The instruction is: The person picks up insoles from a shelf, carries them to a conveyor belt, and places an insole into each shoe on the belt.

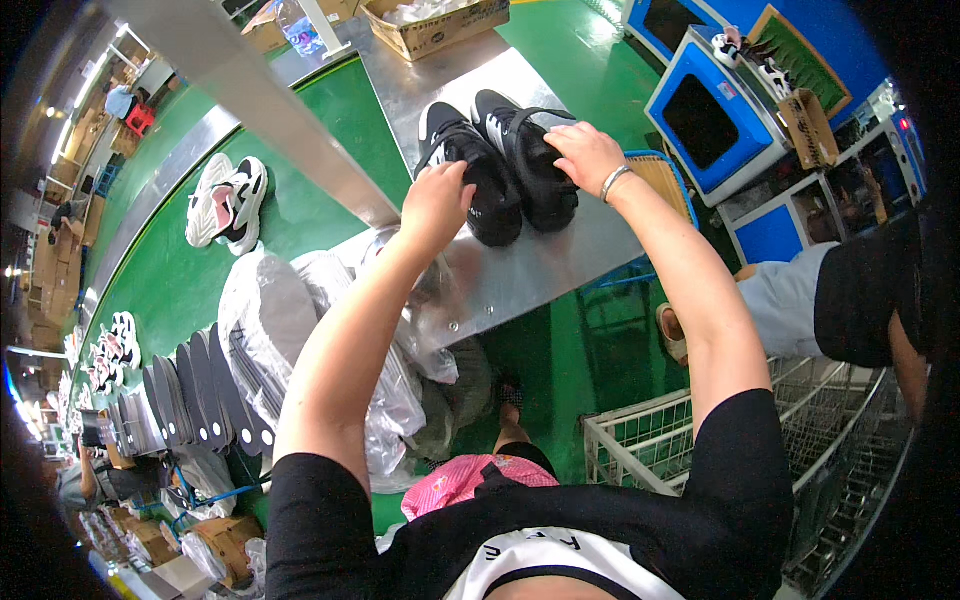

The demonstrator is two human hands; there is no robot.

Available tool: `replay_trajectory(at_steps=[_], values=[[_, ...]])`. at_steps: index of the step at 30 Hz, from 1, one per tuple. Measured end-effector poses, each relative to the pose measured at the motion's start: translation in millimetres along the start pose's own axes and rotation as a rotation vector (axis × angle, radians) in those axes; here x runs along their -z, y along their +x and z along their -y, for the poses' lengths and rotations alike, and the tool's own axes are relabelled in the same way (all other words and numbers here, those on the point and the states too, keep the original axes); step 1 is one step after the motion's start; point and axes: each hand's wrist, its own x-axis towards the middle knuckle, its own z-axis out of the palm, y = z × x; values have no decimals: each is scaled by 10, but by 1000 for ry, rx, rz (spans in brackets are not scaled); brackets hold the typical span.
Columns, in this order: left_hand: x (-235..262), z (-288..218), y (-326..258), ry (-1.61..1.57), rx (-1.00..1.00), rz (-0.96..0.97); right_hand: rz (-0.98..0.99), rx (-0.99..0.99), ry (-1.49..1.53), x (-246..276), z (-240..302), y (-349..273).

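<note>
Two black sneakers (470, 175) with white patches at the toes stand side by side on a metal table (520, 280), toes pointing away from me. My left hand (438, 208) is at the outer side of the left sneaker, its fingers curled against the upper near the ankle opening. At the right sneaker (540, 180), my right hand (590, 158) grips the outer edge near the opening, fingers in front and thumb nearer me. A bracelet circles my right wrist. Each sneaker has a dark strap across its front; whether my fingertips hold the straps is hidden.
A metal post (290, 120) slants across the left. A green surface behind it carries white sneakers (230, 205), plastic-wrapped insoles (265, 310) and dark insoles (200, 390). A cardboard box (440, 25) sits at the table's far end. A wire cart (640, 440) and another person (800, 300) are right.
</note>
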Motion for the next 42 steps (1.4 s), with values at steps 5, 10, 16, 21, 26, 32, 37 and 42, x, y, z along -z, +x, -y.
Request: replay_trajectory(at_steps=[5, 10, 16, 21, 26, 32, 37, 42], values=[[-417, 92, 449, 282, -49, -53, 41, 274, -39, -228, -179, 295], [-524, 257, 660, 81, -130, -92, 81, 196, 202, -487, -284, 469], [-394, 494, 1001, -335, 194, 143, 332, 49, 611, -548, -486, 899], [-249, 430, 1076, -486, 307, 306, 532, -41, 659, -656, -563, 1064], [-295, 508, 1110, -583, 359, 340, 560, -81, 603, -505, -491, 1053], [-352, 541, 1154, -552, 347, 291, 516, -137, 605, -406, -388, 990], [-284, 406, 931, -120, 138, 261, -212, 21, -12, -113, 97, 592], [193, -333, 140, -202, 76, 18, 393, -101, 41, -230, 412, 301]])
